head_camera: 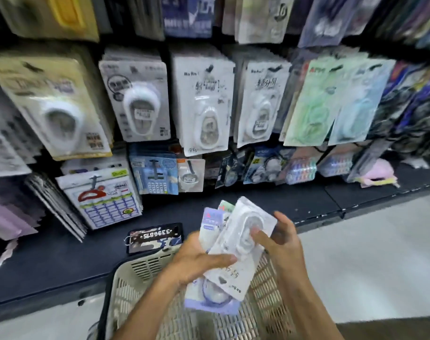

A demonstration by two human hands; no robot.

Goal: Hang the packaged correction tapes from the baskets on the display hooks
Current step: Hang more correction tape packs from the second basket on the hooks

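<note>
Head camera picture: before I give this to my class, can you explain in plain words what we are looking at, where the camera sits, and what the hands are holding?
There is one picture and no machine: a person wears a wide-angle camera on the head, looking forward and down, so the edges bend. The left hand grips a fanned bunch of packaged correction tapes, and the right hand holds the top white pack from the other side. Below them is a beige slotted basket. Ahead, similar packs hang on display hooks above a dark shelf, where a phone-like item with a number tag lies.
</note>
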